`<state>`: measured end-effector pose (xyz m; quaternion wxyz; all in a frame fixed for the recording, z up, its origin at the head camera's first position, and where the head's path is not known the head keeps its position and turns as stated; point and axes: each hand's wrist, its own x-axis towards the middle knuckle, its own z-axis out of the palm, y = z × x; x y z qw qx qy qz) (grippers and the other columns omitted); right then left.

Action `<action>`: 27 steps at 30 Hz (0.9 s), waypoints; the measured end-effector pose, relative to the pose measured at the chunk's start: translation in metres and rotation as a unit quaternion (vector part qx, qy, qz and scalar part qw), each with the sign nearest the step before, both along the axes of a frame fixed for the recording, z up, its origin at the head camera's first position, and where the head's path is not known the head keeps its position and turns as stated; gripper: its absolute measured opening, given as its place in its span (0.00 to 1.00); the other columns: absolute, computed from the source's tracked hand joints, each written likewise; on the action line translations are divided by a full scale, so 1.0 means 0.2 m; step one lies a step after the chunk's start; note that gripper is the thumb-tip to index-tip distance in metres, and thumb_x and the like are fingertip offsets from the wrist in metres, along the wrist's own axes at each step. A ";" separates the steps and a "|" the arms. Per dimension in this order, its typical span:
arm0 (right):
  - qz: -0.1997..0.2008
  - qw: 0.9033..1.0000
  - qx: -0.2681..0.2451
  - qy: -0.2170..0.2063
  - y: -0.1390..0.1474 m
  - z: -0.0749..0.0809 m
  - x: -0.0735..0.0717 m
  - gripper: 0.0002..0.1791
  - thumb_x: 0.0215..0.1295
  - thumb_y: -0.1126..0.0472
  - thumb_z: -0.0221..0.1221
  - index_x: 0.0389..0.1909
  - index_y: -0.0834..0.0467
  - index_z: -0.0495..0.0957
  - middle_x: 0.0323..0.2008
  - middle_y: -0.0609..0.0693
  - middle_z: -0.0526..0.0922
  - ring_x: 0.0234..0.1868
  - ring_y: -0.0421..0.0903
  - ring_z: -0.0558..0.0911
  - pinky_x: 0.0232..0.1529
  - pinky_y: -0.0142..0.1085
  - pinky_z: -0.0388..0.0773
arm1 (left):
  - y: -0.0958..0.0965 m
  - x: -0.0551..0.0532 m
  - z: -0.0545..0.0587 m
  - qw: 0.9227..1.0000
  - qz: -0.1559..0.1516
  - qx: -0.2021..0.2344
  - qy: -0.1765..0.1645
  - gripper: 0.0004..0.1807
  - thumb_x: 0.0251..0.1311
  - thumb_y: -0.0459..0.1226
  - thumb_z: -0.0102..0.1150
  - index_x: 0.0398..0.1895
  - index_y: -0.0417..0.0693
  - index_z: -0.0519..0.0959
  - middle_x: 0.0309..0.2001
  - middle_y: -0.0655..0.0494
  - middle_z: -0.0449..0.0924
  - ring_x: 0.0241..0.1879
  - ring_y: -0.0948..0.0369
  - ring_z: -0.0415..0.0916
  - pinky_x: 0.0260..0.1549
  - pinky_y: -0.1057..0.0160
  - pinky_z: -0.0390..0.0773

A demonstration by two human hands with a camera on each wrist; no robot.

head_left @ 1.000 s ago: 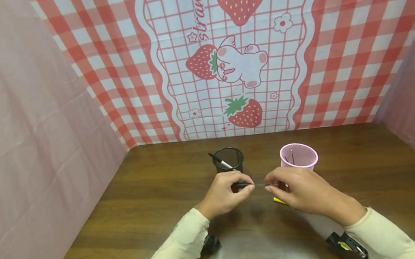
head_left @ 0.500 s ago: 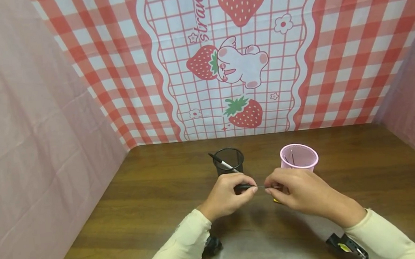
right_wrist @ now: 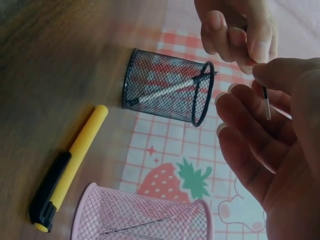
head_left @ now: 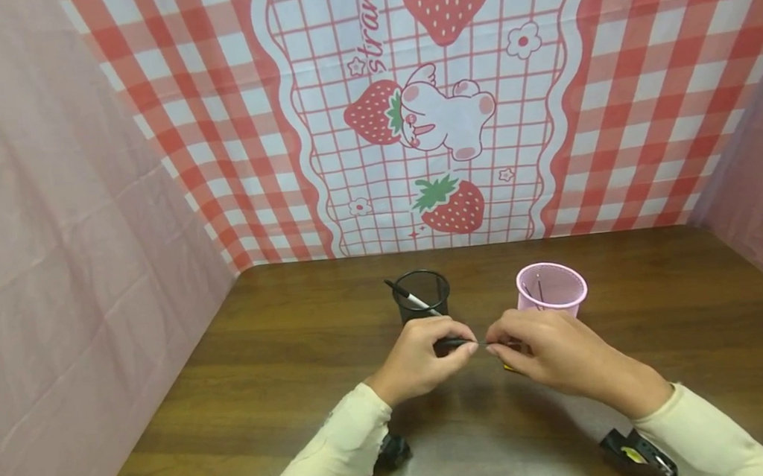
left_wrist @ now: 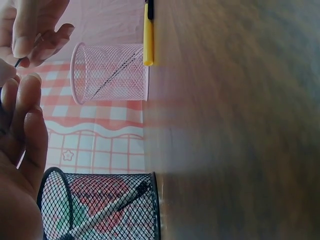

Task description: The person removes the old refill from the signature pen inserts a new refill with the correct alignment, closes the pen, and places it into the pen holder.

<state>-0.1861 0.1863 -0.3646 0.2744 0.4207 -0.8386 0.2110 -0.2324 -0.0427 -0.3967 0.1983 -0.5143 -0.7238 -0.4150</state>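
My left hand [head_left: 424,358] pinches a slim black pen barrel [head_left: 453,342] between thumb and fingers, over the middle of the table. Facing it, my right hand [head_left: 554,348] pinches a thin pen refill [right_wrist: 267,102], whose dark ink and clear tail end stick out behind the thumb in the right wrist view. The fingertips of both hands are almost together, with a short dark bit of refill between them. Where barrel and refill meet is mostly hidden by the fingers.
Behind the left hand stands a black mesh cup [right_wrist: 165,87] with a white-and-black pen [head_left: 415,299] leaning in it. A pink mesh cup [head_left: 552,286] holding thin dark sticks is behind the right hand. Below that hand lies a yellow-and-black utility knife [right_wrist: 80,155].
My left hand has shifted slightly right with the barrel, so the gap between the hands has narrowed and less refill shows. The right hand stays nearly in place.
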 end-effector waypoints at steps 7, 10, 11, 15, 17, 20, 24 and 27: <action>-0.003 1.000 0.001 0.005 0.01 -0.02 -0.01 0.11 0.54 0.63 0.71 0.34 0.47 0.81 0.29 0.31 0.78 0.29 0.28 0.74 0.29 0.24 0.73 | 0.00 0.00 0.00 1.000 0.002 0.004 -0.004 0.02 0.60 0.31 0.66 0.36 0.45 0.85 0.30 0.61 0.82 0.32 0.73 0.75 0.37 0.76 0.76; -0.004 1.000 0.001 0.007 0.01 -0.02 -0.01 0.11 0.54 0.63 0.71 0.33 0.47 0.80 0.29 0.31 0.78 0.29 0.28 0.74 0.29 0.23 0.72 | 0.00 -0.01 -0.01 1.000 0.005 0.003 -0.008 0.02 0.61 0.32 0.65 0.36 0.45 0.85 0.30 0.62 0.81 0.33 0.74 0.74 0.36 0.75 0.76; -0.004 1.000 0.000 0.007 0.01 -0.02 -0.01 0.11 0.54 0.63 0.71 0.33 0.46 0.80 0.29 0.31 0.77 0.29 0.28 0.74 0.29 0.23 0.72 | 0.00 -0.01 -0.01 1.000 0.005 0.002 -0.009 0.02 0.61 0.32 0.66 0.36 0.45 0.85 0.30 0.62 0.81 0.33 0.74 0.74 0.36 0.75 0.76; -0.006 1.000 0.002 0.003 0.02 -0.02 -0.01 0.10 0.55 0.63 0.70 0.33 0.46 0.80 0.29 0.30 0.77 0.29 0.27 0.73 0.29 0.23 0.72 | -0.01 -0.01 -0.01 1.000 0.007 -0.002 -0.005 0.02 0.61 0.32 0.66 0.36 0.46 0.84 0.31 0.63 0.81 0.34 0.76 0.74 0.37 0.75 0.77; -0.008 1.000 0.003 0.001 0.02 -0.02 -0.01 0.10 0.55 0.63 0.70 0.33 0.46 0.80 0.29 0.30 0.76 0.28 0.27 0.73 0.28 0.23 0.71 | -0.01 -0.01 -0.01 1.000 0.007 0.000 -0.005 0.02 0.61 0.32 0.66 0.36 0.46 0.84 0.31 0.64 0.81 0.34 0.76 0.74 0.38 0.75 0.77; -0.011 1.000 0.002 -0.001 0.02 -0.02 -0.01 0.10 0.55 0.63 0.70 0.33 0.46 0.80 0.28 0.30 0.76 0.28 0.27 0.73 0.28 0.23 0.71 | -0.01 -0.01 -0.01 1.000 0.009 0.000 -0.006 0.03 0.61 0.32 0.66 0.37 0.47 0.84 0.32 0.64 0.81 0.35 0.76 0.74 0.39 0.75 0.77; -0.012 1.000 -0.002 -0.001 0.03 -0.02 -0.02 0.10 0.55 0.63 0.70 0.33 0.46 0.80 0.29 0.30 0.76 0.28 0.27 0.73 0.28 0.22 0.71 | -0.01 -0.01 0.00 1.000 0.012 -0.002 -0.008 0.03 0.62 0.32 0.66 0.37 0.46 0.84 0.32 0.63 0.82 0.35 0.75 0.75 0.39 0.75 0.77; -0.012 1.000 -0.005 -0.002 0.03 -0.02 -0.02 0.11 0.55 0.63 0.70 0.33 0.46 0.80 0.29 0.30 0.77 0.29 0.27 0.73 0.29 0.22 0.71 | -0.01 -0.02 0.00 1.000 0.018 -0.004 -0.007 0.03 0.62 0.33 0.66 0.37 0.45 0.85 0.32 0.63 0.82 0.35 0.75 0.75 0.39 0.75 0.76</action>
